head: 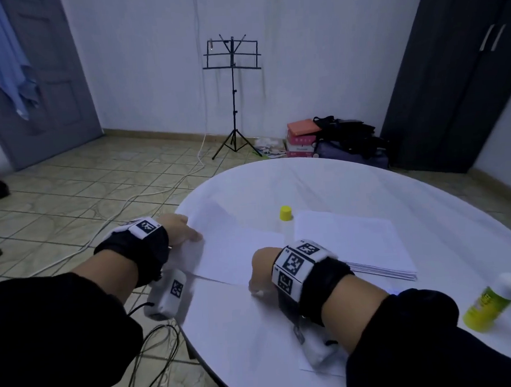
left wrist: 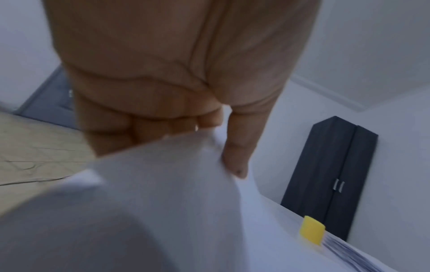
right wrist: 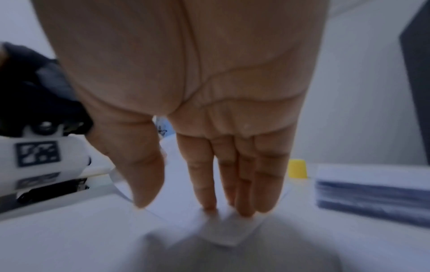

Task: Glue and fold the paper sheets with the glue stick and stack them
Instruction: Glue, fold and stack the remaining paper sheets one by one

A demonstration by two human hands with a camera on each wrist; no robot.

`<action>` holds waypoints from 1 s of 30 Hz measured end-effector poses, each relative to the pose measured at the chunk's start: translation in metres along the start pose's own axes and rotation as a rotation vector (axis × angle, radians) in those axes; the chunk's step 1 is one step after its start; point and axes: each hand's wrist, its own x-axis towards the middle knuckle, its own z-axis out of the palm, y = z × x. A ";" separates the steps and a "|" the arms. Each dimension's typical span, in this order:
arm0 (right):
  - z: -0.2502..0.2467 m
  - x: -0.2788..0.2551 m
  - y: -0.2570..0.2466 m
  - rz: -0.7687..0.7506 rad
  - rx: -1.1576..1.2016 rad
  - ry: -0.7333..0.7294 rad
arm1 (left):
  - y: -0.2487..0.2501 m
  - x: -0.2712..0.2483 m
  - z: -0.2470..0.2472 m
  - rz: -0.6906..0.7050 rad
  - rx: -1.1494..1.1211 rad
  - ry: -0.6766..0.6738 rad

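Note:
A white paper sheet (head: 237,255) lies on the round white table (head: 367,186) near its left edge. My left hand (head: 191,233) pinches the sheet's left edge between thumb and fingers and holds it lifted; the left wrist view shows the paper (left wrist: 163,184) curving up into that hand (left wrist: 216,147). My right hand (head: 259,274) presses flat on the sheet with straight fingers (right wrist: 244,202). A glue stick with a yellow cap (head: 286,214) stands just beyond the sheet. To the right of it rests a stack of white sheets (head: 350,244).
A green and yellow glue stick with a white cap (head: 491,301) lies on the table at the right. Another sheet (head: 316,369) lies under my right forearm. Cables (head: 150,349) trail over the tiled floor at the left. A music stand (head: 231,63) is far behind.

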 end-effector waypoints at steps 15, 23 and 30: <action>0.021 -0.090 0.104 0.285 1.358 0.367 | 0.051 -0.098 0.009 0.305 -0.747 -0.304; 0.076 -0.172 0.170 0.482 1.214 0.360 | 0.079 -0.157 0.087 0.501 0.094 -0.202; 0.088 -0.185 0.182 0.602 0.983 0.217 | 0.089 -0.160 0.115 0.486 0.301 -0.328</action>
